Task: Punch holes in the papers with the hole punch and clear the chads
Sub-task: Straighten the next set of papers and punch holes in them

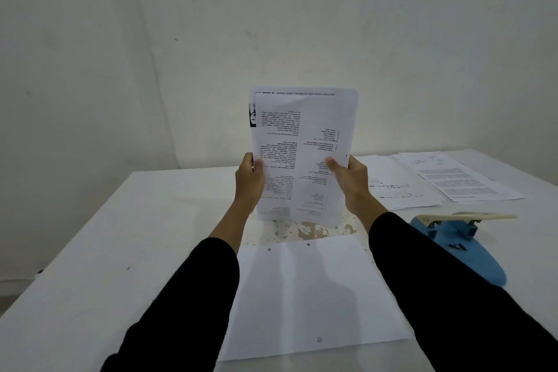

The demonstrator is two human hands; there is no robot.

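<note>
The sheaf of papers (305,142) was held upright over the worktop (120,235); whether its lower edge touched the surface could not be told. The left hand (249,180) was clamped on the left margin with the thumb laid on the printed face, and the right hand (351,180) was clamped likewise on the right margin. The sheaf was judged light, thin and limp, liable to buckle or fan out if taken by one corner; a two-sided hold low on the margins was judged best for squaring the edges. The hole punch (453,238) lay untouched beside the right forearm. A punched sheet (311,296) lay flat between the forearms.
</note>
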